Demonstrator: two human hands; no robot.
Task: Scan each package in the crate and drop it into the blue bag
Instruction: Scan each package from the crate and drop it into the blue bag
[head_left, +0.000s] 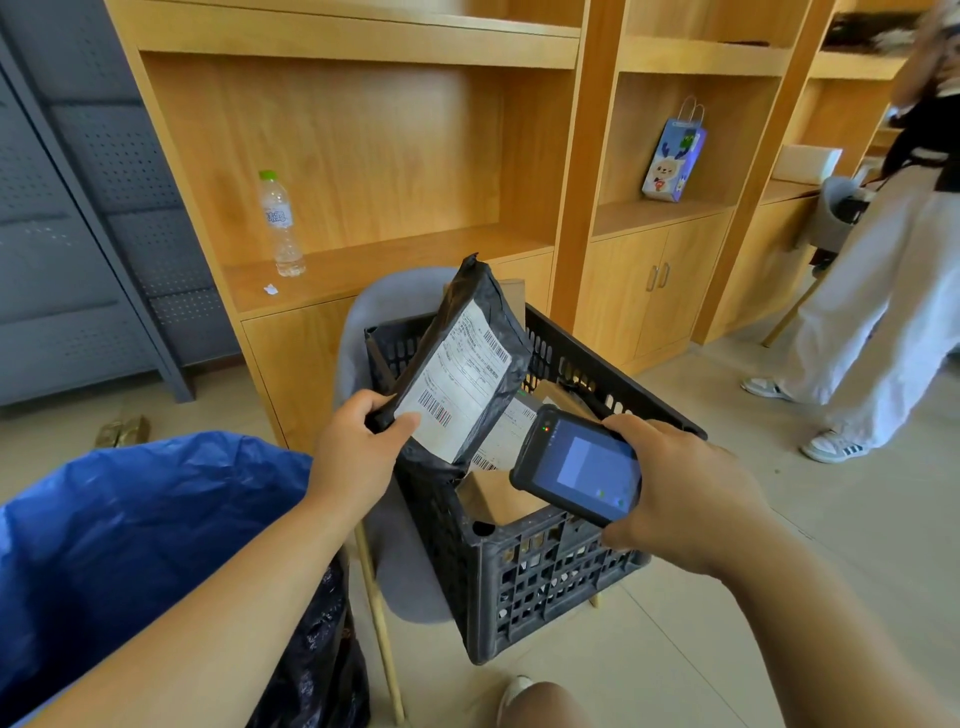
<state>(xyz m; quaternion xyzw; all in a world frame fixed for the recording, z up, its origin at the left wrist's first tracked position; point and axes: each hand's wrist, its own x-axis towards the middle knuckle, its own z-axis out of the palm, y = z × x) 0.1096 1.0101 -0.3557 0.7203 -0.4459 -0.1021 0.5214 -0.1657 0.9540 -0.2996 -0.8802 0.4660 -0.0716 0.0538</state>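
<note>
My left hand (356, 447) grips the lower left corner of a black poly-mailer package (470, 332) with a white barcode label, held tilted above the black plastic crate (550, 577). My right hand (675, 488) holds a dark handheld scanner (582, 462), its screen lit, just right of the package and above the crate. Inside the crate lie a brown cardboard box (493, 499) and another labelled parcel (511, 428), partly hidden by the package and scanner. The open blue bag (130, 525) fills the lower left, below my left forearm.
The crate rests on a grey chair (363, 332) in front of wooden shelving. A water bottle (280, 223) and a blue gift bag (675, 156) stand on the shelves. A person in white trousers (872, 301) stands at right. A grey metal cabinet (78, 234) stands at left.
</note>
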